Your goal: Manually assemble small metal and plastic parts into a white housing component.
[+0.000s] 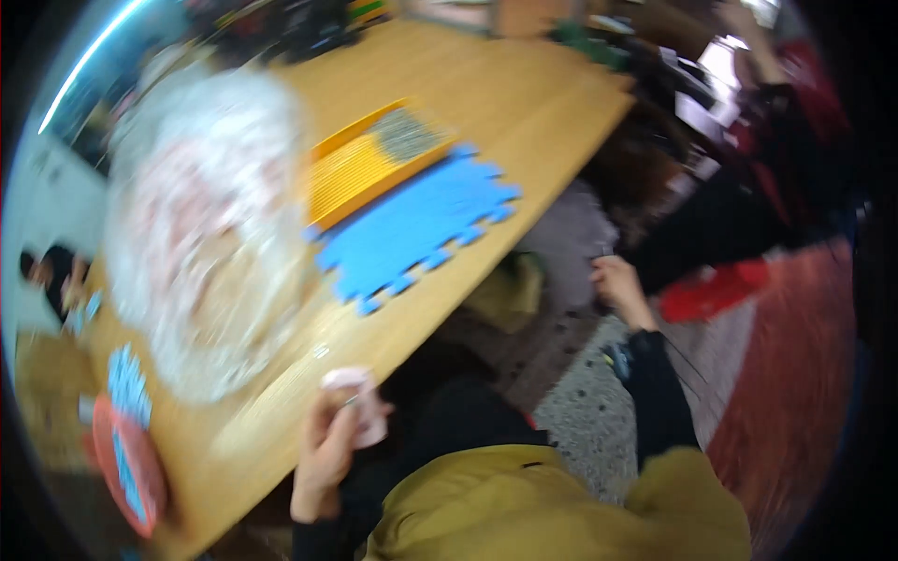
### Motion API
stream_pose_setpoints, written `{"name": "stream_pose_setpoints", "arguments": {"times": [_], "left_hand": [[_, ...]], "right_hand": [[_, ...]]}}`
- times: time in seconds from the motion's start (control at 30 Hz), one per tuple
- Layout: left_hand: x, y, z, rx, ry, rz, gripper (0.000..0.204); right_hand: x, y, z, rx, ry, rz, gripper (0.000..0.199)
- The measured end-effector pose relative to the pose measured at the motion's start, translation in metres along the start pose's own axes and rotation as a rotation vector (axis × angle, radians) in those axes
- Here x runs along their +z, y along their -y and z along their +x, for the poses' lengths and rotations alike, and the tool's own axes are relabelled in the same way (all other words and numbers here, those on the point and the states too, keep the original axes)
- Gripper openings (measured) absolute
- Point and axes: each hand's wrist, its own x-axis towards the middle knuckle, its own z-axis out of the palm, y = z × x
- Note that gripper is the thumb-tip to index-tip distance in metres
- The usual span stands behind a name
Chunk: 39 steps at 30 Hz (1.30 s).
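Note:
My left hand (325, 451) is closed on a small pale pink piece (369, 408), held at the near edge of the table. A thin dark bit shows on that piece by my thumb; blur hides what it is. Out to the right, past the table's edge and above the floor, is my right hand (619, 286). Its fingers are bent together around something slim and too blurred to name. A small whitish bit (321, 352) lies on the table just beyond my left hand.
On the wooden table (524, 84) lie a large clear plastic bag (206, 243) with pinkish contents, a blue foam mat (421, 229) and a yellow ribbed tray (360, 182) holding small grey parts. A pink basket (154, 467) with blue pieces stands left. Another person sits right.

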Motion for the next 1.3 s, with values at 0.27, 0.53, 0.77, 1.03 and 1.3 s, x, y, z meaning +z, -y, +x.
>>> {"name": "stream_pose_setpoints", "arguments": {"times": [0.27,0.53,0.77,1.03,1.3], "left_hand": [[-0.006,0.0,0.003,0.047,0.071,0.02,0.005],[-0.032,-0.007,-0.01,0.32,-0.013,0.356,0.007],[-0.056,0.01,-0.01,0.26,0.006,0.301,0.013],[-0.061,0.022,-0.011,0.032,0.097,-0.643,0.07],[-0.066,0.023,-0.006,-0.017,0.108,-0.636,0.068]], "right_hand": [[0.198,0.185,-0.187,-0.595,0.881,-0.002,0.014],[0.253,0.207,-0.221,-0.683,1.082,-0.277,0.015],[0.272,0.203,-0.217,-0.74,1.12,-0.335,0.011],[0.292,0.207,-0.211,-0.711,1.103,-0.257,0.007],[0.305,0.209,-0.209,-0.932,1.062,-0.391,0.009]]}}
